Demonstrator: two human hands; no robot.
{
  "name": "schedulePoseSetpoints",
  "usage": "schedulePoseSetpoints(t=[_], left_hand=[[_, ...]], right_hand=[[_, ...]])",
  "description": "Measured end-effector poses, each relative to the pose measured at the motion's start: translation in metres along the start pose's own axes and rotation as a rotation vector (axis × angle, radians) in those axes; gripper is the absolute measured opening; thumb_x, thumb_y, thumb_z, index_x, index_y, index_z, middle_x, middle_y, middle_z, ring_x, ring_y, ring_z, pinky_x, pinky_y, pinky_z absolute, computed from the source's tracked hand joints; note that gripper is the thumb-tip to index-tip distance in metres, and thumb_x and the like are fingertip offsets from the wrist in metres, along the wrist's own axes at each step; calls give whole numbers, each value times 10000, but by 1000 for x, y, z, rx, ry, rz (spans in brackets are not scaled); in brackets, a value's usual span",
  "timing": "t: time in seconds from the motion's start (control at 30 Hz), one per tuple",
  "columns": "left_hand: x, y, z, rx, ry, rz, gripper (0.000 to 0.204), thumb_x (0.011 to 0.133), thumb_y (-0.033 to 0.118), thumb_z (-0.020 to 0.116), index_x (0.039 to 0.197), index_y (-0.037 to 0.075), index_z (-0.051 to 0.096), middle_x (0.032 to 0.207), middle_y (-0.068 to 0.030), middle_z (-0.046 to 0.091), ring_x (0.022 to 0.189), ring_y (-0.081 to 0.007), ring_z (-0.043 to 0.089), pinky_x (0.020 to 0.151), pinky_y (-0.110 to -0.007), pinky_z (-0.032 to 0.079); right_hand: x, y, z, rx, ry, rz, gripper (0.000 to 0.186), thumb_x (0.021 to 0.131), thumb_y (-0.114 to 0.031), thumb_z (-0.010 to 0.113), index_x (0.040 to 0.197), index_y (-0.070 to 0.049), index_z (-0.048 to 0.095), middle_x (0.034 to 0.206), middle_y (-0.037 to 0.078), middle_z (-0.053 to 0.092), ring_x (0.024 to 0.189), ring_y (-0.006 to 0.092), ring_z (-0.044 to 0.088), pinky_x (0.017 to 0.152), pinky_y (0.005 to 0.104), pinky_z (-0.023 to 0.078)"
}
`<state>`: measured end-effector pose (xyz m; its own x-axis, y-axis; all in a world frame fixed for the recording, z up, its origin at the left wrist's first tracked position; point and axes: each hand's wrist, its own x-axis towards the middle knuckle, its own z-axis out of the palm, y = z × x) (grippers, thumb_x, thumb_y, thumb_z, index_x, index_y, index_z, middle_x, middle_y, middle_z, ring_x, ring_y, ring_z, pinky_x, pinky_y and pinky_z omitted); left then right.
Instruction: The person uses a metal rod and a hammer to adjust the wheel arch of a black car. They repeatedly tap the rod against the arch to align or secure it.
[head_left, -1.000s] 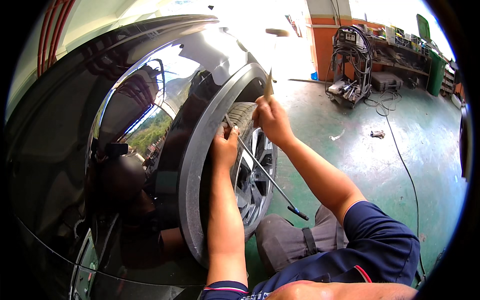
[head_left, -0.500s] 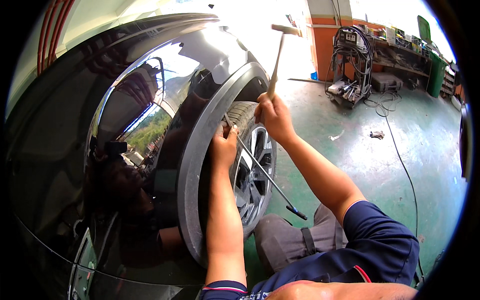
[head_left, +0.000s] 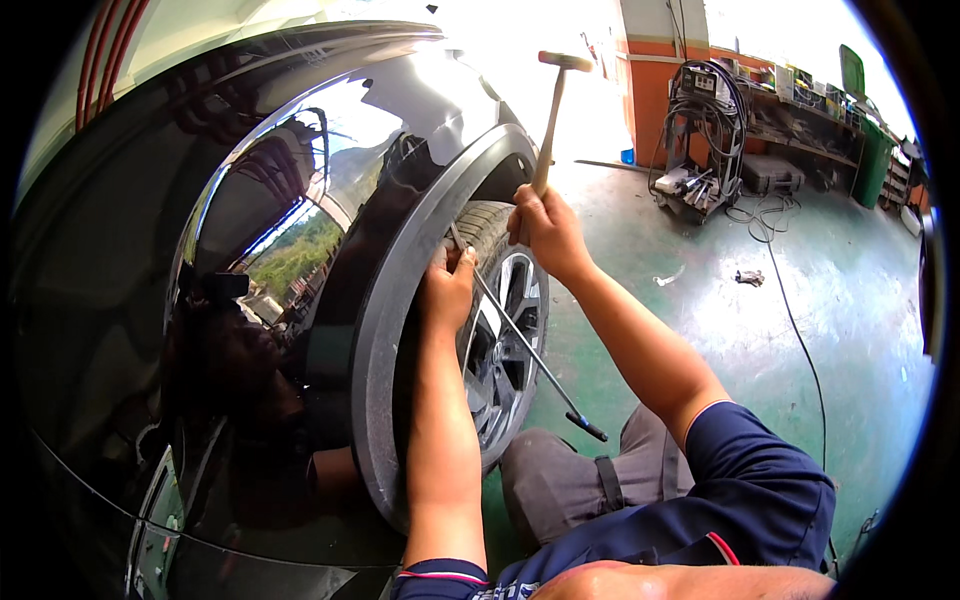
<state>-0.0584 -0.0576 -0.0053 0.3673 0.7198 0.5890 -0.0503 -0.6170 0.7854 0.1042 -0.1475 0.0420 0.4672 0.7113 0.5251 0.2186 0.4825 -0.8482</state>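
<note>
Head view: left hand (head_left: 447, 290) pinching rod (head_left: 525, 345) at wheel arch (head_left: 400, 300); right hand (head_left: 545, 228) clenching raised hammer (head_left: 552, 110). Tapping mid-way, unfinished.

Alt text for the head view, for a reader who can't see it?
A right hand raises a hammer beside a black car's wheel arch, while the left hand steadies a thin rod against it. A tool cart stands behind on the green floor.
</note>
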Motion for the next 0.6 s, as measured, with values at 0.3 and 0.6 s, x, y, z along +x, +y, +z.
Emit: schedulePoseSetpoints(t=[0.3,0.6], left_hand=[[1,2,-1,26,-20,-16,98,985,109,617,988,12,597,875,-52,685,816,-125,625,796,-281,482],[2,-1,-1,-28,-24,-4,120,991,126,621,1012,9,614,888,-56,692,832,-138,632,804,-291,490]], right_hand=[[3,0,-4,-48,-139,62,291,1066,-296,505,925,-41,504,665,36,586,558,130,577,540,295,483],[-2,4,-3,-43,-88,115,309,1056,-290,525,918,-13,521,667,69,616,605,150,630,552,315,502]])
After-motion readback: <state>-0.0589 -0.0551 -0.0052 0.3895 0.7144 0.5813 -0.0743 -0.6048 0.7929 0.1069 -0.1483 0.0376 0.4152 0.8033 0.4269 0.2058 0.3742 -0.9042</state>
